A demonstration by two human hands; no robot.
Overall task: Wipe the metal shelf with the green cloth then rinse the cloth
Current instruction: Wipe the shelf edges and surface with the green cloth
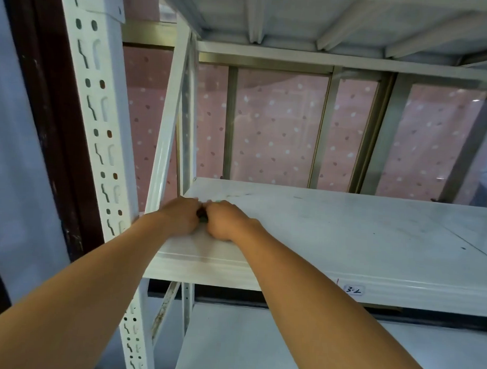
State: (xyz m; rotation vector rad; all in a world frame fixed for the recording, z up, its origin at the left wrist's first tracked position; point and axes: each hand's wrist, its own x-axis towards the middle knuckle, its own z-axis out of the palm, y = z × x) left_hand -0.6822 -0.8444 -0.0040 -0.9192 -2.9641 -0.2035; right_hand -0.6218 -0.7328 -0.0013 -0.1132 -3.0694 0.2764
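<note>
Both hands are reaching onto the white metal shelf (pixel 345 229), meeting at its left end. The left hand (pixel 180 218) and the right hand (pixel 226 221) are side by side with knuckles almost touching, each curled closed with fingers folded under. Between them only a small dark green sliver shows, which is the green cloth (pixel 202 216); most of it is hidden inside the 2 fists, so each hand is clamped on the cloth, pressing it down on the shelf board. The shape and fold of the cloth cannot be told.

Just left of the left hand stands a white slotted upright post (pixel 101 118), and a slanted white brace (pixel 163 143) rises just beyond that hand's fingers. To the right of the right hand the shelf board runs on bare, marked with a few dark specks and faint smudges. Below the right forearm, on the front lip of the shelf, sits a small label (pixel 354 290) with handwriting. Beyond both hands is a window (pixel 277 130) backed by a pink dotted curtain. Above the hands hangs the underside of the next shelf tier (pixel 298 18).
</note>
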